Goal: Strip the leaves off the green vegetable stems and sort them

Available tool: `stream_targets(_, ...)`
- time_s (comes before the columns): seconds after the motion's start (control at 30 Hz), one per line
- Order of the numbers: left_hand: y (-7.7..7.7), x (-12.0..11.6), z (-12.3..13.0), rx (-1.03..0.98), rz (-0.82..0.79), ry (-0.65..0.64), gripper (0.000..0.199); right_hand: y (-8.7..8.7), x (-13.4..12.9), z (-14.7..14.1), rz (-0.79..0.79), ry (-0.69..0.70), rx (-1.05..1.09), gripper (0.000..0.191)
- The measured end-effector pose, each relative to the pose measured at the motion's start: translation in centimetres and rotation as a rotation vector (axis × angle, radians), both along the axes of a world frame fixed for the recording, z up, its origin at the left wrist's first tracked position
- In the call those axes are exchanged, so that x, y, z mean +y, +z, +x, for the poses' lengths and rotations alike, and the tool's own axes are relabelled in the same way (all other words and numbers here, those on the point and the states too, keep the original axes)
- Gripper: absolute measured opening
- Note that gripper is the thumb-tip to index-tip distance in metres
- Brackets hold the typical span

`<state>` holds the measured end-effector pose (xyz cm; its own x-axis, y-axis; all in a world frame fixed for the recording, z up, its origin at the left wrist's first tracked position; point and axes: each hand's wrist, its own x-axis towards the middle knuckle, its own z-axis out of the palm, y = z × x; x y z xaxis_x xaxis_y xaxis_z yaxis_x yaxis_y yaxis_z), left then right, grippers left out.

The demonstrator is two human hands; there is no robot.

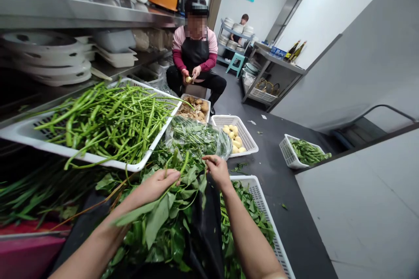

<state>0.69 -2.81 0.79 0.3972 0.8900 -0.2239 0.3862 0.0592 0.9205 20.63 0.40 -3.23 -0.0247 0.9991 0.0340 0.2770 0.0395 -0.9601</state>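
My left hand (165, 178) is closed around a leafy green stem (185, 162), whose broad leaves trail back over my wrist. To its right, my right hand (216, 170) pinches thumb and finger together on a leaf (203, 187) that hangs below the fingertips. Under both hands lies a heap of leafy greens (157, 231) across my lap. Left of them, a white basket (139, 167) is piled with long stripped green stems (121, 117). Beneath my right forearm, another white basket (257, 181) contains loose green leaves (252, 213).
A clear plastic bag of greens (199, 135) lies just ahead. Beyond it, a seated co-worker (195, 48) handles a potato, near a basket of peeled potatoes (247, 133) and one of unpeeled ones (198, 107). A steel shelf (81, 13) runs along the left; a basket of green pods (290, 157) stands right.
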Motion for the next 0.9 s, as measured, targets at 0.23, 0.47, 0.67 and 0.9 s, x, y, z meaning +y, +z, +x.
stream_targets(0.23,-0.6,-0.9,1.3,0.096,0.105,0.033,0.044,0.7,-1.6,-3.9,0.051,0.198,-0.069,0.033)
stream_targets(0.47,1.5,-0.5,-1.6,0.061,0.158,0.154,0.042,-0.2,-1.8,-3.6,-0.149,0.209,0.085,0.028)
stream_targets(0.67,2.7,-0.9,-1.3,0.142,0.108,-0.1,0.04,2.7,-1.8,-4.7,-0.168,0.265,0.4,0.025)
stream_targets(0.9,1.5,-1.5,-0.6,0.318,0.196,-0.174,0.041,5.8,0.7,-5.8,0.023,0.246,0.391,0.015)
